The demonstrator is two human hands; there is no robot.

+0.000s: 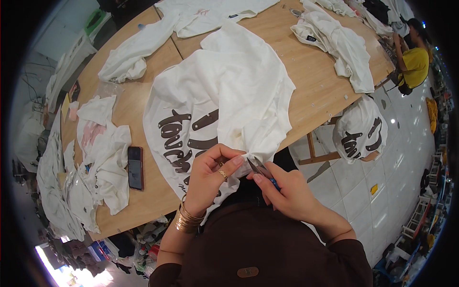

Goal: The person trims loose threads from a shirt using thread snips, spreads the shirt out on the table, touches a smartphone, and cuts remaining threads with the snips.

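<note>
Looks like snipping at the white garment (pixel 248 81) mid-frame: left hand (pixel 215 170) has its grip pinched on the edge, right hand (pixel 287 190) has its grip wrapped round scissors (pixel 259 167). Next cut probably needs that bit taut. Chunky dark lettering (pixel 172 142) left of centre, no brand I'd name.

The right hand (pixel 289 191) covers much of the scissors (pixel 258 167); folds hide part of the dark print (pixel 170 142). The upper edge cuts off a white shirt (pixel 213 19); the phone (pixel 136 168) screen is illegible.
</note>
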